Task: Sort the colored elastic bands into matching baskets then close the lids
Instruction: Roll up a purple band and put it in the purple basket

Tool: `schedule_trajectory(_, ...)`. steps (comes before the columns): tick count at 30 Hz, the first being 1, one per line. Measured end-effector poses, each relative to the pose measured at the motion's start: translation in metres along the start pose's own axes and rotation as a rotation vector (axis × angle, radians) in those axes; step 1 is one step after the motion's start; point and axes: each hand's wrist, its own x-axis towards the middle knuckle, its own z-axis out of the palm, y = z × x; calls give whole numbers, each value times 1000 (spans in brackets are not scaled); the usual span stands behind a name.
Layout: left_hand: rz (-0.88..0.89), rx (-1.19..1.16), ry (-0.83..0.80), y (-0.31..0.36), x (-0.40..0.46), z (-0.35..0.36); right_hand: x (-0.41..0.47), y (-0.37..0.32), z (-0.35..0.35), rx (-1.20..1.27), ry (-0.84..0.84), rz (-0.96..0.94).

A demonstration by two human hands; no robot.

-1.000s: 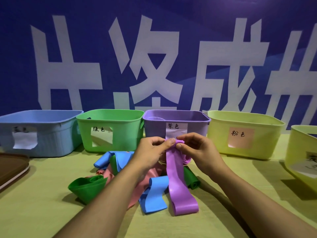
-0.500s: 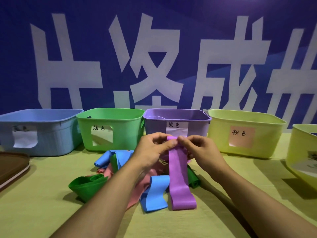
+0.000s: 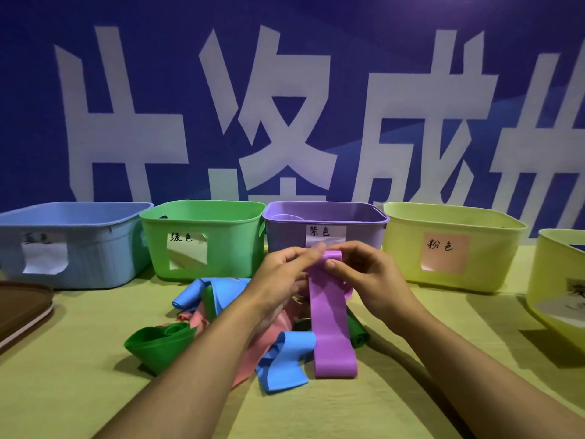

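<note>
Purple band (image 3: 330,324): top end pinched between fingers of left hand (image 3: 286,280) and right hand (image 3: 364,277), just before the purple basket (image 3: 357,239); lower end lies on the tabletop (image 3: 79,384) atop the pile of blue band (image 3: 281,364), pink, green.

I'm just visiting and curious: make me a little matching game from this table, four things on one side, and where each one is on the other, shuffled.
Things:
1. purple band
2. green basket
3. brown lid
4. dark green band

Places:
A. at the table's far left edge
B. pinched at its top by the left hand and right hand
C. between the blue basket and the purple basket
D. lying left of the left forearm

Pairs: 1-B, 2-C, 3-A, 4-D
</note>
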Motion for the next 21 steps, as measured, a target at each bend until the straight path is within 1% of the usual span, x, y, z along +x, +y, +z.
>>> schedule_trajectory(2,-12,94,63,-1,1,1,0,0,2,7,-11,-19)
schedule_trajectory(4,16,176,103,-4,2,-1,1,0,2,5,-9,-30)
schedule_trajectory(7,55,221,125,-5,2,-1,0,-3,2,2,-6,-20)
schedule_trajectory(10,69,174,118,1,-2,3,-1,-3,1,9,-2,30)
schedule_trajectory(13,97,172,80,2,-4,3,0,-5,3,7,41,108)
schedule_trajectory(16,67,156,62,3,-7,5,1,-10,5,-11,96,202)
schedule_trajectory(18,55,142,47,4,-8,6,0,-14,7,-17,117,200)
schedule_trajectory(21,74,167,57,4,-8,6,-1,-14,8,-28,93,153)
